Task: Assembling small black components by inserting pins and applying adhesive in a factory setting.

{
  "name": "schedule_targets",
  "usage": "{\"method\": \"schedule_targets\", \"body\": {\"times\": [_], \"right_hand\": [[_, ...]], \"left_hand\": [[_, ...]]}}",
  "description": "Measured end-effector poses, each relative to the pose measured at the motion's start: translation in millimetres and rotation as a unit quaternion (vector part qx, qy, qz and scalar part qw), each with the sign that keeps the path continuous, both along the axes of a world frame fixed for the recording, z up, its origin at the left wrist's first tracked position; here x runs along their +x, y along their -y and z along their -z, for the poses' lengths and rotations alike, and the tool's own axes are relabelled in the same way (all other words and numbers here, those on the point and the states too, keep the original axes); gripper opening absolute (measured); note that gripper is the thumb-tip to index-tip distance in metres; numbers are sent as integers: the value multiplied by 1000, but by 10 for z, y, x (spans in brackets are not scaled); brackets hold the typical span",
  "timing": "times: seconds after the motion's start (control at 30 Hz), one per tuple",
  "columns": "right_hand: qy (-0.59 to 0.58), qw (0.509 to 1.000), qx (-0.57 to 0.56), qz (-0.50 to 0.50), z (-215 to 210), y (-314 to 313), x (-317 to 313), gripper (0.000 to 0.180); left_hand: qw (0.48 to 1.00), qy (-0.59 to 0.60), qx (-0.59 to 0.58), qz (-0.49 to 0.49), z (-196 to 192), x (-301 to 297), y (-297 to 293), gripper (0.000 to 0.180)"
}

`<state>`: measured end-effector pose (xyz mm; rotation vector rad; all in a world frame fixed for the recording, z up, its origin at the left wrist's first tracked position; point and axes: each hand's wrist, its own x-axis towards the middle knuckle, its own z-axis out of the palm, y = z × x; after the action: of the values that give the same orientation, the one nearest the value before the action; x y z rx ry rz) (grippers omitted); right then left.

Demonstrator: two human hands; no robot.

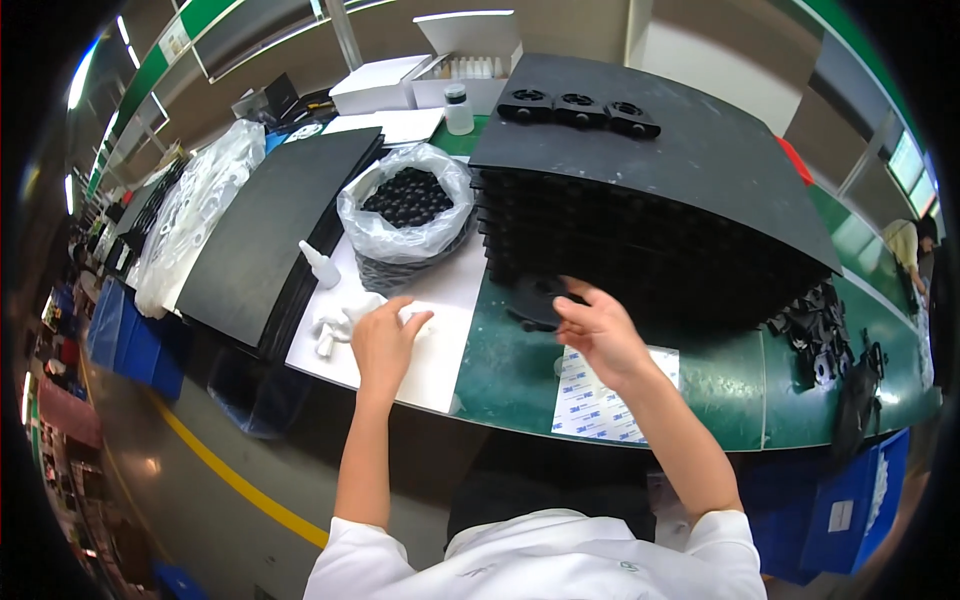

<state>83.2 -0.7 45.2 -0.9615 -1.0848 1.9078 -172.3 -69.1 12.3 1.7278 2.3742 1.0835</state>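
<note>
My right hand grips a flat, round black plastic part by its right edge, thumb and fingers closed on it, just in front of the tall black stack. My left hand hovers over a white sheet, its thumb and forefinger apart, the other fingers curled and partly hidden. I see nothing in it. Beside it lie crumpled white pieces, and behind them a small white dropper bottle. Beyond stands a clear plastic bag filled with small black round pieces.
A tall stack of black trays carries three black fan-shaped parts. To the left sits another black sheet stack. A printed adhesive sheet lies near the table edge; loose black parts are heaped right. Another person works far right.
</note>
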Motion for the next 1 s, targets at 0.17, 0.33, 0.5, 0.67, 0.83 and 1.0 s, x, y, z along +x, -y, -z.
{"method": "schedule_targets", "body": {"times": [0.17,0.33,0.5,0.67,0.83,1.0], "right_hand": [[-23,995,-93,-26,123,-35,-297,59],[-30,990,-122,-59,200,-99,-391,56],[10,992,-113,-53,237,-107,-427,56],[45,997,-40,-47,166,-68,-440,56],[58,994,0,-90,25,-20,-374,52],[66,989,35,-129,-7,43,-364,48]], "left_hand": [[999,43,-1,-18,269,-87,51,17],[937,330,92,64,92,129,82,12],[909,364,116,166,-216,463,55,9],[937,263,36,228,-326,494,29,10],[942,208,14,262,-471,522,148,11],[946,136,7,295,-514,483,273,9]]}}
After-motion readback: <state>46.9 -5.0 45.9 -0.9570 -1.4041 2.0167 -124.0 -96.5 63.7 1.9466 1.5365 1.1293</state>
